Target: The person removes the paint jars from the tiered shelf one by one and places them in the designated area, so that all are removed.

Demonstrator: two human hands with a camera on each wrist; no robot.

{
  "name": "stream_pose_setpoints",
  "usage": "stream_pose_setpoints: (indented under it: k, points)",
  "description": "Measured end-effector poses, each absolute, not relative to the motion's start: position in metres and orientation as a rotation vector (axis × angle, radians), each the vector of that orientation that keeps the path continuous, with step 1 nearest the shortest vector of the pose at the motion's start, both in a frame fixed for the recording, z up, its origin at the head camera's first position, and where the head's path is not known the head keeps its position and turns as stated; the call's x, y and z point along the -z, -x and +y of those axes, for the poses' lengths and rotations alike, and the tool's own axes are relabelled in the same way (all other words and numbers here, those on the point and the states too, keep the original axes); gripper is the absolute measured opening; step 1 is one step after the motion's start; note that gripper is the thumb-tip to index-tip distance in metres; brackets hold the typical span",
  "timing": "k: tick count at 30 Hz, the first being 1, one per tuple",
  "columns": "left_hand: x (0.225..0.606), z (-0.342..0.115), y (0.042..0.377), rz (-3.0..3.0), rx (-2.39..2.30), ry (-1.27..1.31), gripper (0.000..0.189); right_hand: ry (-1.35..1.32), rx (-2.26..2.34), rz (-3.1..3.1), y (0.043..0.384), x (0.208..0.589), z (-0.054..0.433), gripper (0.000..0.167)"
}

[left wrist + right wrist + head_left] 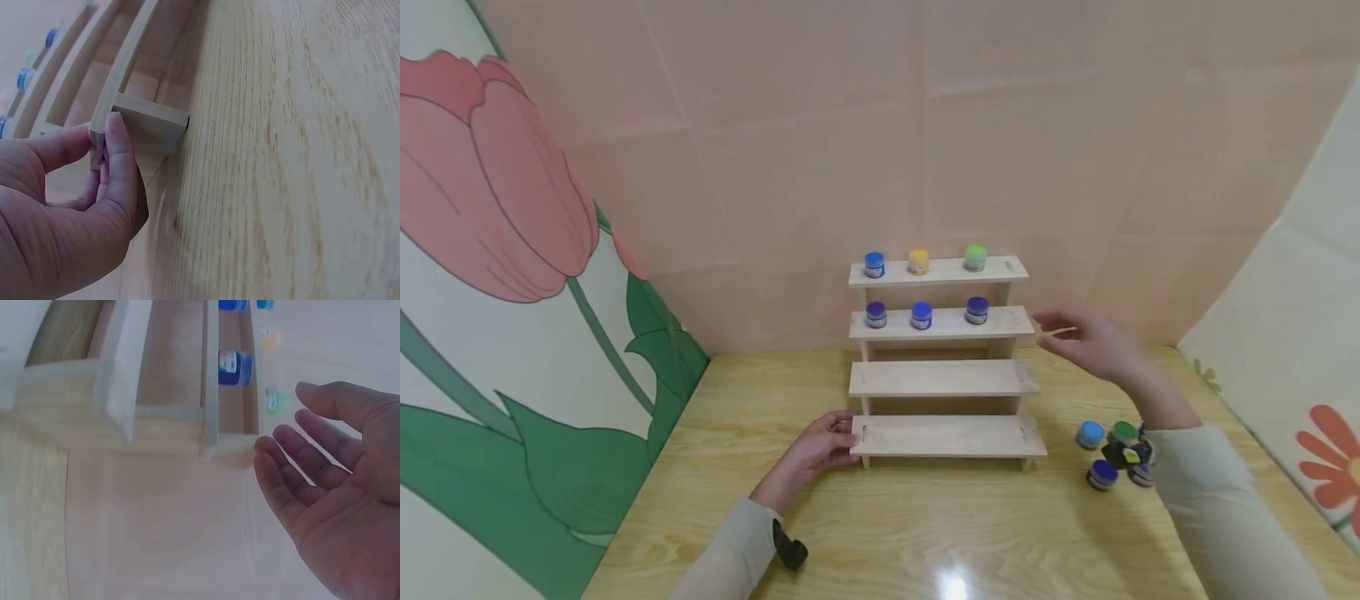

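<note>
A pale wooden four-step rack stands on the table against the back wall. With thumb and fingers my left hand pinches the left end of its lowest shelf. My right hand is raised just right of the second shelf from the top, fingers loosely bent, holding nothing. On the top shelf sit a blue jar, a yellow jar and a light green jar. Below them, the second shelf bears a purple jar, a blue jar and a dark purple jar.
Right of the rack, on the wood-grain table, stand a light blue jar, a green jar, a dark blue jar and another jar partly behind the right wrist's camera. Flower-painted panels flank both sides.
</note>
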State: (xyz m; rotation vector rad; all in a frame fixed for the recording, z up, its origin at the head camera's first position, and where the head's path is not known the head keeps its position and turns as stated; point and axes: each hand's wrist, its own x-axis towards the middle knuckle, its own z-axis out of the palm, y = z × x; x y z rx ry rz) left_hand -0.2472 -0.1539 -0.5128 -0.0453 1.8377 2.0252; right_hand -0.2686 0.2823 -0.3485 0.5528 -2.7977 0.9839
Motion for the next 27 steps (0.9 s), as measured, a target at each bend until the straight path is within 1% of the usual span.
stream_pose_setpoints:
  k: [7,17,27]
  points:
    - [0.515,-0.155,0.248,1.836,-2.029,0.045,0.057,-0.530,-1.046,-2.822,0.286,0.342,0.260,0.045]
    - [0.516,-0.155,0.248,1.827,-2.038,0.036,0.059,-0.566,-1.059,-2.777,0.310,0.342,0.235,0.037]
    - [0.513,-0.154,0.245,1.830,-2.040,0.011,0.059,-0.506,-1.165,-2.787,0.332,0.348,0.221,0.044]
